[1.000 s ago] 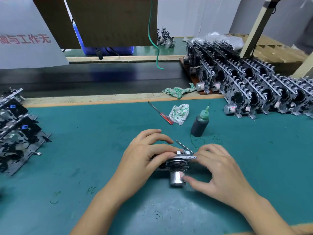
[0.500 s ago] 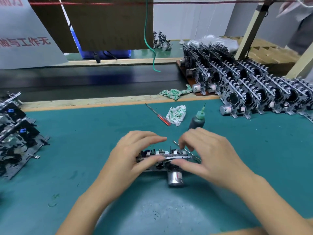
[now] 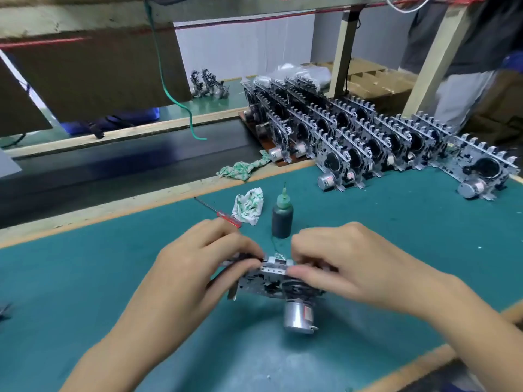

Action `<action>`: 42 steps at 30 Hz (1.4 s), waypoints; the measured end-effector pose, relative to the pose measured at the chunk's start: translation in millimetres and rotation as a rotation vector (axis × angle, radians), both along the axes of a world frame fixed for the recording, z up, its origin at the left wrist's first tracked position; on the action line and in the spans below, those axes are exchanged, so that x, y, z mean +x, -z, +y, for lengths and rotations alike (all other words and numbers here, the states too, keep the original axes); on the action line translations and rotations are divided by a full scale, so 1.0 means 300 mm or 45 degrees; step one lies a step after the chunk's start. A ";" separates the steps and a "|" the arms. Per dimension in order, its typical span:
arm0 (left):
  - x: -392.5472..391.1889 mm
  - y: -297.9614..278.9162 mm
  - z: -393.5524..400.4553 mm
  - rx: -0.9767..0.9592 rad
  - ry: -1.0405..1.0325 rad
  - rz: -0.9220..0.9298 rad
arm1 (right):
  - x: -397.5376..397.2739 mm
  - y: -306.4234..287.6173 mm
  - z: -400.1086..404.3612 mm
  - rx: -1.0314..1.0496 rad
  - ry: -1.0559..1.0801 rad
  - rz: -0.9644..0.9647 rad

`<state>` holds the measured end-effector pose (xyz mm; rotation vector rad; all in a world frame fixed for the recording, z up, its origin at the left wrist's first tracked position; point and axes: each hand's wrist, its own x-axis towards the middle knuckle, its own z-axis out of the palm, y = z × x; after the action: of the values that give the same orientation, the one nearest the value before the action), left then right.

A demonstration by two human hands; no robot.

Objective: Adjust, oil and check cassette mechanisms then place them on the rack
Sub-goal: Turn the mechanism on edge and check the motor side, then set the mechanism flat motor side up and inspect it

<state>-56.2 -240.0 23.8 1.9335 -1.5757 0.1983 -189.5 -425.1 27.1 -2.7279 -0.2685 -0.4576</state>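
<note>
A metal cassette mechanism [image 3: 271, 284] with a silver motor [image 3: 297, 318] on its near side is held just above the green mat. My left hand [image 3: 198, 267] grips its left end with curled fingers. My right hand [image 3: 348, 267] grips its right end, thumb pressed on the top edge. A dark oil bottle [image 3: 282, 217] with a green nozzle stands just behind the hands. Rows of finished mechanisms [image 3: 353, 137] stand upright at the back right.
A red-handled screwdriver [image 3: 223, 215] and a crumpled cloth [image 3: 249, 206] lie left of the bottle. Another cloth [image 3: 243, 169] lies on the mat's wooden edge. A dark conveyor belt [image 3: 113, 168] runs behind. A green wire [image 3: 169, 89] hangs down. A person [image 3: 467, 66] stands at the far right.
The mechanism has been tipped and lifted a little, its motor now pointing toward me. Both hands shifted their grip on its ends. The view has swung to the right.
</note>
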 end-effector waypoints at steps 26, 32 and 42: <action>-0.235 0.013 -1.376 0.788 0.480 -0.133 | -0.284 0.121 -0.959 -0.076 1.468 -0.069; -0.222 0.028 -1.340 0.909 0.417 -0.184 | -0.265 0.084 -0.928 -0.578 1.611 0.072; -0.115 -0.111 -0.623 0.224 0.088 -0.218 | -0.137 -0.015 -0.328 0.164 0.818 -0.201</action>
<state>-90.6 -427.1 57.3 2.0369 -1.8227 0.2074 -230.7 -523.6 31.6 -2.6019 0.5982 -0.8241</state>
